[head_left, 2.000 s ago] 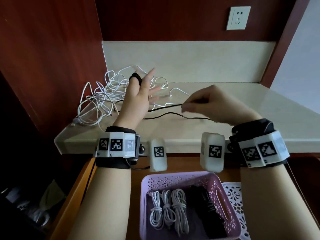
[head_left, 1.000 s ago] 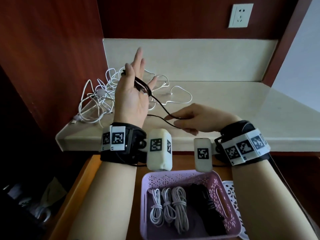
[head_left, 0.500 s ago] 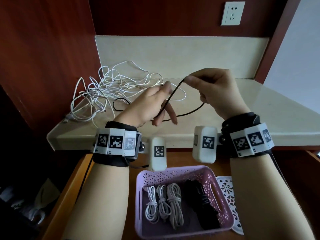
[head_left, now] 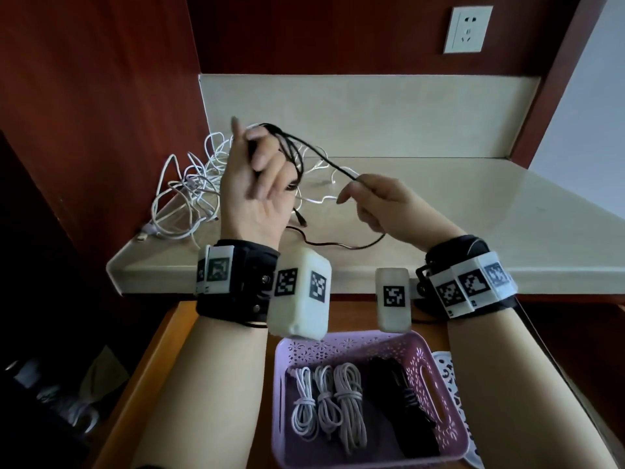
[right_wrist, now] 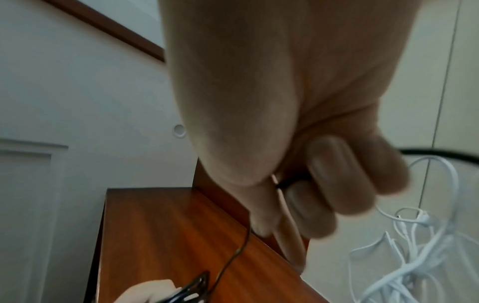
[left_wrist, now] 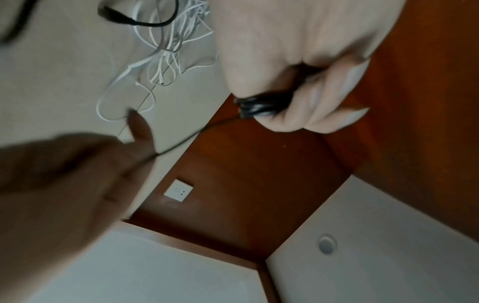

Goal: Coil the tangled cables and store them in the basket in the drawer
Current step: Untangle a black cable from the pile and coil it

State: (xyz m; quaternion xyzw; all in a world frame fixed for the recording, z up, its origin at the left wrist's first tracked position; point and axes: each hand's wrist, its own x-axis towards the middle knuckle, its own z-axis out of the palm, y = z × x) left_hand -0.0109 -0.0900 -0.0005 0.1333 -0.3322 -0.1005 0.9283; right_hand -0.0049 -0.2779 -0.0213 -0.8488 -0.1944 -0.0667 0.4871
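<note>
A: Black cable (head_left: 306,148), thin. Several turns sit looped around the curled fingers (left_wrist: 334,82) of the left hand (head_left: 252,194), raised palm-toward-camera above the table (head_left: 439,204).

B: And the free run?

A: One strand stretches from that coil across to the right hand (head_left: 382,208), whose grip pinches it between thumb and fingertips. The slack drops behind, curves along the table near its front edge, and the plug end (head_left: 301,218) lies just right of the left palm.

B: Left grip?

A: Closed round the coil; index finger sticks up free.

B: Other cables?

A: White tangle (head_left: 189,194) heaped on the table's back-left corner, against the red-brown wall. Below the table edge, a purple basket (head_left: 436,370) in the open drawer (head_left: 155,367) holds three white coiled bundles (head_left: 328,404) side by side and a black bundle (head_left: 402,407) to their right.

B: Beyond?

A: White wall socket (head_left: 467,29), upper right.
</note>
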